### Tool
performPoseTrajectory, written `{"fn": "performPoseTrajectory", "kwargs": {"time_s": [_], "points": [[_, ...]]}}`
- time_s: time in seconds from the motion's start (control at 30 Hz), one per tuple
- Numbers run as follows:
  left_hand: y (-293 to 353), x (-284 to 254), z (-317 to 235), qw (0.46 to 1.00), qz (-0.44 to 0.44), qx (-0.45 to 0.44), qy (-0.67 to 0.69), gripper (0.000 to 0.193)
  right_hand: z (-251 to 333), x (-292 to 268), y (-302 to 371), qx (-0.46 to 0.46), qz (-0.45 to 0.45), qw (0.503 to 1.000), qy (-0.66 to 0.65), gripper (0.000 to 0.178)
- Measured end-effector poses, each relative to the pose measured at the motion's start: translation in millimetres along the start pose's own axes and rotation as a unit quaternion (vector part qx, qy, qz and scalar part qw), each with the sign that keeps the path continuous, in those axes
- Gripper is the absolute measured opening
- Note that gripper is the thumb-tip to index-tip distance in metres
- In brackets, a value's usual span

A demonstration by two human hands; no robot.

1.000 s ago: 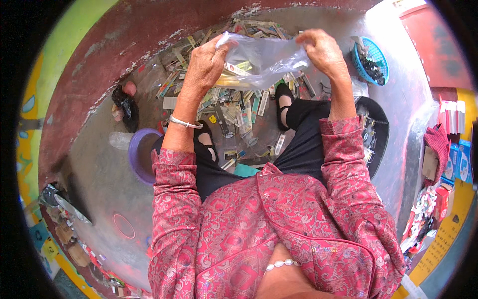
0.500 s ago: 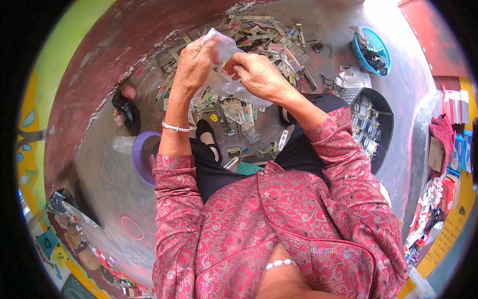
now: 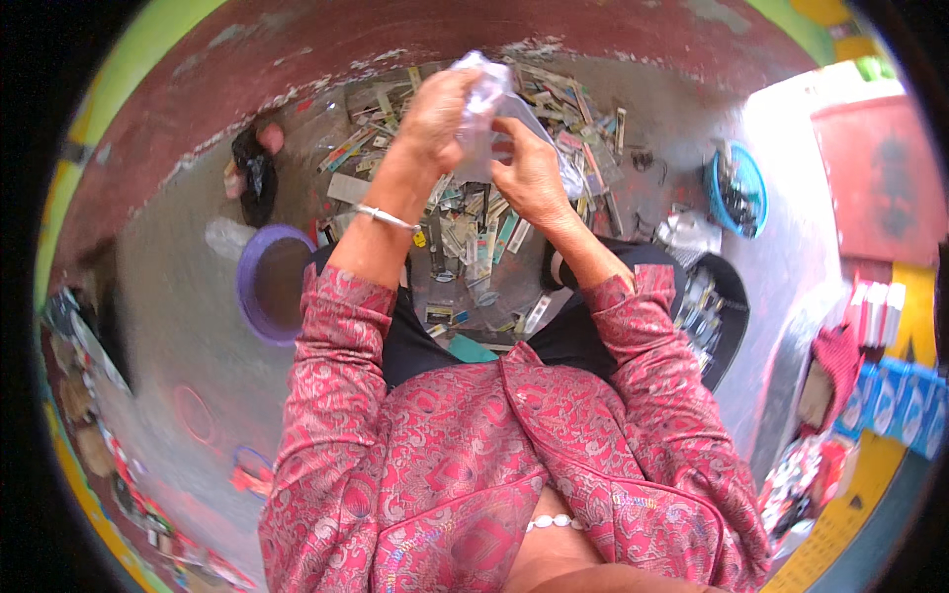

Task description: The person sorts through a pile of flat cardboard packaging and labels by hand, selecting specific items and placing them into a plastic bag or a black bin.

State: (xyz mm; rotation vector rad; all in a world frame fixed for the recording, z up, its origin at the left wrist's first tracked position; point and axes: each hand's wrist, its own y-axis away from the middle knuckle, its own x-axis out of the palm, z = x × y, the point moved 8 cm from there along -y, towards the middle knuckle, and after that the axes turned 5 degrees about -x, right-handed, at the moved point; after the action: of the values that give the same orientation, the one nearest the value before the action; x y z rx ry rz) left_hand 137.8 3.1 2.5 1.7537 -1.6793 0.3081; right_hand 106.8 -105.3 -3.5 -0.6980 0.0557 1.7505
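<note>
Held up in front of me is a crumpled clear plastic bag (image 3: 482, 104). My left hand (image 3: 433, 124), with a silver bangle at its wrist, is closed round the bag's upper part and slightly blurred. On the bag's other side, my right hand (image 3: 532, 178) has its fingers curled in, thumb and forefinger pinching the plastic. Whether anything lies inside the bag cannot be made out. Below both hands spreads a loose heap of thin flat packets and strips (image 3: 484, 242) on the floor, between and beyond my knees.
A purple basin (image 3: 247, 287) stands left of my knee, near a black plastic bag (image 3: 259, 188). To the right are a black tub (image 3: 736, 331) of small packed items, white plastic (image 3: 689, 233) and a blue basket (image 3: 761, 203) with dark contents. A dark red wall (image 3: 326, 44) curves behind the heap.
Both hands and the bag have shifted right in the picture, and the bag is more bunched up in my left hand. The whole view has turned slightly.
</note>
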Motion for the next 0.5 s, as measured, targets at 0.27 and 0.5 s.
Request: {"fn": "performPoseTrajectory", "kwargs": {"time_s": [0.27, 0.5], "points": [[6.2, 30.6, 14.3, 0.999, 0.005, 0.047, 0.016, 0.026, 5.2, 33.1, 5.7, 0.075, 0.148, 0.955, -0.248, 0.062], [51.3, 74.7, 5.3, 0.903, -0.018, 0.255, -0.346, 0.035, -13.3, -7.6, 0.6, -0.060, 0.006, 0.998, -0.036, 0.050]]}}
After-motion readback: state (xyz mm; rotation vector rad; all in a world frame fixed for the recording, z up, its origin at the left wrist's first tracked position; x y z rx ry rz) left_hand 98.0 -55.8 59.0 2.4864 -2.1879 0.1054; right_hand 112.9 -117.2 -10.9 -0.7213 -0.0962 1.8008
